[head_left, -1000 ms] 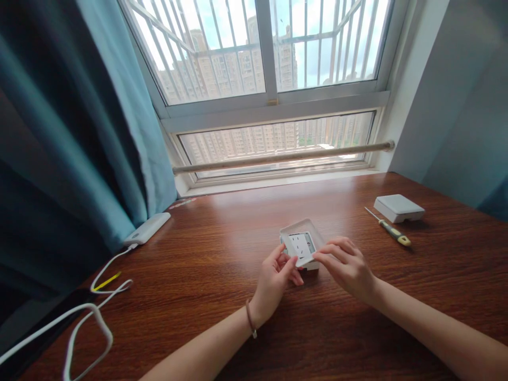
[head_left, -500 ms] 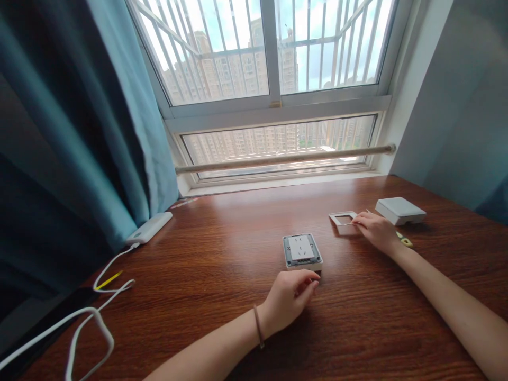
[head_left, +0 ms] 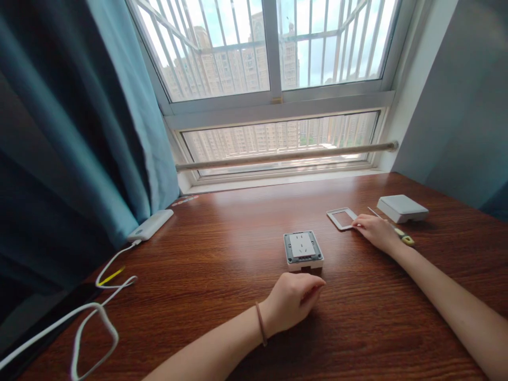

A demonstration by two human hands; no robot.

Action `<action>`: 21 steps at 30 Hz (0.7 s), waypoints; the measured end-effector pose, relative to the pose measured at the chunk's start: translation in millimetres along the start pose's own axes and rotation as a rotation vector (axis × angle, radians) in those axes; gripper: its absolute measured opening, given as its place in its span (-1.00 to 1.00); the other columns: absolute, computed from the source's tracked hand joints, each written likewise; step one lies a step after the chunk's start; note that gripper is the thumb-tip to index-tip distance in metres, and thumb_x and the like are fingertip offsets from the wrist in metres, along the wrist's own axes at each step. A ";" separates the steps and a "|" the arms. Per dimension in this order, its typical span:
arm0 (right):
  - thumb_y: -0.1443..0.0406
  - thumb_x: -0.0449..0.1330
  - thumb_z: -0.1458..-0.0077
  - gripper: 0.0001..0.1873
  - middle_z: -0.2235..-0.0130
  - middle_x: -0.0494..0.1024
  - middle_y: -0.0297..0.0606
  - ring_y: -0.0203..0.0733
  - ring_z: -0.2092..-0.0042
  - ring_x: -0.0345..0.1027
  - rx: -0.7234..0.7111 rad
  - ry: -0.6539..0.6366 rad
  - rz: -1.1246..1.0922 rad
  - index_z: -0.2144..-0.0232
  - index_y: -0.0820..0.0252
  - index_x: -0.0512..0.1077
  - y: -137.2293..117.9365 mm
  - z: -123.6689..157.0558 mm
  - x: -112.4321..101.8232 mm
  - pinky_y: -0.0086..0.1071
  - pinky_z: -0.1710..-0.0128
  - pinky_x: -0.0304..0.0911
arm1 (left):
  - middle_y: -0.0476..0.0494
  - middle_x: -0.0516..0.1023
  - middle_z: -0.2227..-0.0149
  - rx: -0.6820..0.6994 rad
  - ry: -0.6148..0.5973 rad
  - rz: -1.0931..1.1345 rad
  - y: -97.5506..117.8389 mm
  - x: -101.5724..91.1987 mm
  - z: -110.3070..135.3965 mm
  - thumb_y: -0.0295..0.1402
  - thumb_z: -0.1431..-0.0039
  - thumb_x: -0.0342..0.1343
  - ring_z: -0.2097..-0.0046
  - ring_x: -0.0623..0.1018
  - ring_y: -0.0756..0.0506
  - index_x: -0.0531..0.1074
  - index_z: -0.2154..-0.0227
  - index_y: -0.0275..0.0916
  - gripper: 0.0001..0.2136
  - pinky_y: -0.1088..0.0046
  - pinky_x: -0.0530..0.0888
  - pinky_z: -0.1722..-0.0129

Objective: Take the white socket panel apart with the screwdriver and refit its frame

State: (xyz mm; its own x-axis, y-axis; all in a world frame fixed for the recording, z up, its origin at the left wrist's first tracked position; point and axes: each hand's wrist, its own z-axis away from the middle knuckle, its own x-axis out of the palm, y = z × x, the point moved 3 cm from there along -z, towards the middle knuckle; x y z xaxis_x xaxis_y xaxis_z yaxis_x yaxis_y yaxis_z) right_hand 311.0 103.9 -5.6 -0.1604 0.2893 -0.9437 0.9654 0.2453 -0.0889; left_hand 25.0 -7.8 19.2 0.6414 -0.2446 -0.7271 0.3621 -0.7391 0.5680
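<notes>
A wall socket module (head_left: 303,249) with a white face in a grey frame lies flat mid-table. My left hand (head_left: 292,302) rests on the wood just in front of it, fingers curled in, holding nothing, its fingertips close to the socket's near edge. A white cover frame (head_left: 342,218) lies flat to the right and farther back. My right hand (head_left: 376,231) lies beside it with fingers together, fingertips on the frame's right edge. A yellow-handled screwdriver (head_left: 405,239) lies partly under that hand.
A white box (head_left: 402,207) stands at the back right by the wall. A white power bank (head_left: 150,225) lies at the left by the teal curtain (head_left: 79,132), with white cables (head_left: 95,312) looping toward the table's near left edge. The window sill (head_left: 278,180) bounds the back.
The cover frame came off the socket; my right hand carried it right and set it down by the screwdriver. My left hand let go of the socket and drew back.
</notes>
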 end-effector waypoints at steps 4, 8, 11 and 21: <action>0.28 0.02 -0.10 -0.77 0.18 0.48 -0.25 -0.17 0.17 0.35 0.147 -0.048 0.053 0.24 0.10 0.43 5.0 -1.3 -1.7 -0.40 0.27 0.19 | -0.14 0.55 0.42 0.062 -0.016 -0.037 2.0 0.7 0.3 -0.42 -0.18 -0.12 0.43 0.49 0.00 0.43 0.25 -0.26 -0.78 0.56 0.39 0.40; 0.30 0.06 -0.03 -0.72 0.20 0.45 0.01 0.09 0.14 0.31 0.405 -0.014 0.160 0.19 0.28 0.40 23.3 3.1 -3.8 -0.20 0.29 0.23 | -0.14 0.53 0.46 0.122 -0.022 -0.113 6.8 1.5 1.8 -0.42 -0.18 -0.13 0.44 0.48 -0.01 0.41 0.26 -0.29 -0.78 0.56 0.37 0.44; 0.30 0.08 0.00 -0.70 0.19 0.40 0.20 0.30 0.12 0.25 0.572 0.009 0.217 0.22 0.39 0.40 35.7 8.6 -3.5 -0.06 0.35 0.23 | -0.15 0.51 0.47 0.175 -0.036 -0.161 10.6 2.7 2.9 -0.43 -0.18 -0.13 0.46 0.47 -0.01 0.39 0.25 -0.29 -0.79 0.55 0.35 0.46; 0.48 -0.05 0.00 -0.64 0.16 0.36 0.36 0.43 0.11 0.28 0.758 0.015 0.182 0.15 0.47 0.36 48.7 14.8 -5.2 0.08 0.36 0.22 | -0.13 0.47 0.52 0.236 -0.027 -0.256 6.7 4.9 2.8 -0.43 -0.18 -0.13 0.50 0.44 0.00 0.39 0.25 -0.31 -0.80 0.54 0.32 0.49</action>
State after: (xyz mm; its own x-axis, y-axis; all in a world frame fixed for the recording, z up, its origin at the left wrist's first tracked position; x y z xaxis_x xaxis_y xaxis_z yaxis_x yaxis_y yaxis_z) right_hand 361.9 100.6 -9.7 0.0159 0.2779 -0.9605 0.8529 -0.5051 -0.1320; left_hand 28.7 -15.6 18.3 0.5309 -0.0462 -0.8462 0.3407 -0.9026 0.2630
